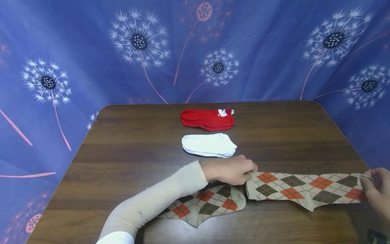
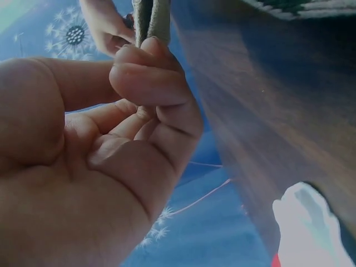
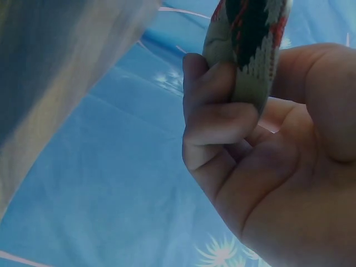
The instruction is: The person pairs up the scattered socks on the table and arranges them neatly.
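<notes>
An argyle sock (image 1: 292, 188) in cream, orange and dark green is stretched sideways between both hands at the right of the table. My left hand (image 1: 230, 170) pinches its left end; in the left wrist view the cream edge (image 2: 153, 22) sits between thumb and fingertips. The other end is gripped by my right hand (image 1: 377, 188), and the right wrist view shows the patterned knit (image 3: 250, 55) between thumb and curled fingers. A second argyle sock (image 1: 210, 205) lies flat on the table, partly hidden beneath my left forearm.
White socks (image 1: 208, 145) lie stacked mid-table, with red socks (image 1: 207, 119) bearing a white figure behind them. The wooden table (image 1: 128, 142) ends at a blue dandelion-print cloth (image 1: 182, 51) that hangs behind and along the sides.
</notes>
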A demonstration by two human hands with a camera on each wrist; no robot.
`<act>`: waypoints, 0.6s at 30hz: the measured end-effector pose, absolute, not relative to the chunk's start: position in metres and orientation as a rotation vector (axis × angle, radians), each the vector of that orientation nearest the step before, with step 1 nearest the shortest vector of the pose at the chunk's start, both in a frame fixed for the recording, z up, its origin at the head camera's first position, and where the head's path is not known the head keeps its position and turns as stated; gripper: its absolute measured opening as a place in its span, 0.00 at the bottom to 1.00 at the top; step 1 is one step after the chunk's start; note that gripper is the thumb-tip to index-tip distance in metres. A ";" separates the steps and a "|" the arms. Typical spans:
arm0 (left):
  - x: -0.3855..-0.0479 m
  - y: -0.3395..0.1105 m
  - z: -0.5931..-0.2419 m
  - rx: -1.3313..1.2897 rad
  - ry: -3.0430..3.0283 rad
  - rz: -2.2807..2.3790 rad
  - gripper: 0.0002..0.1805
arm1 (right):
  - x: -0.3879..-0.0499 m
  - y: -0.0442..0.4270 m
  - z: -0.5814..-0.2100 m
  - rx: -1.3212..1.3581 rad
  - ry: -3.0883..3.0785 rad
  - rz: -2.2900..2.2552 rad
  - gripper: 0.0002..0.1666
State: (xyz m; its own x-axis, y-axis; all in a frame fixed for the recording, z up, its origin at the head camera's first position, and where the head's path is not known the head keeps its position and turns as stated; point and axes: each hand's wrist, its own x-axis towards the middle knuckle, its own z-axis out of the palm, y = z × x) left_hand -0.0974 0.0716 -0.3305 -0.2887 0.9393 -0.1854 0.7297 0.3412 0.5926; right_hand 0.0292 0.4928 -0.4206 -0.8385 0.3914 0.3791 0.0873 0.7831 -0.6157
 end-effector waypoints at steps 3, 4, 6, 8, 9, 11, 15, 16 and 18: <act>-0.099 0.066 -0.327 1.443 2.070 0.588 0.11 | 0.028 0.494 -0.424 -0.394 -2.445 0.801 0.19; -0.100 0.064 -0.326 1.440 2.061 0.600 0.10 | 0.028 0.492 -0.422 -0.415 -2.434 0.835 0.17; -0.101 0.059 -0.324 1.439 2.051 0.614 0.10 | 0.028 0.489 -0.420 -0.420 -2.409 0.875 0.19; -0.102 0.054 -0.322 1.430 2.045 0.621 0.09 | 0.027 0.485 -0.418 -0.382 -2.381 0.951 0.21; -0.103 0.051 -0.321 1.428 2.043 0.623 0.09 | 0.027 0.483 -0.418 -0.367 -2.377 0.973 0.21; -0.103 0.045 -0.319 1.416 2.051 0.615 0.09 | 0.026 0.485 -0.422 -0.340 -2.411 0.945 0.24; -0.103 0.035 -0.315 1.412 2.076 0.582 0.09 | 0.023 0.492 -0.433 -0.293 -2.492 0.830 0.19; -0.103 0.032 -0.314 1.412 2.080 0.575 0.09 | 0.022 0.495 -0.436 -0.259 -2.495 0.807 0.21; -0.102 0.028 -0.312 1.419 2.086 0.558 0.10 | 0.021 0.491 -0.433 -0.194 -2.493 0.795 0.20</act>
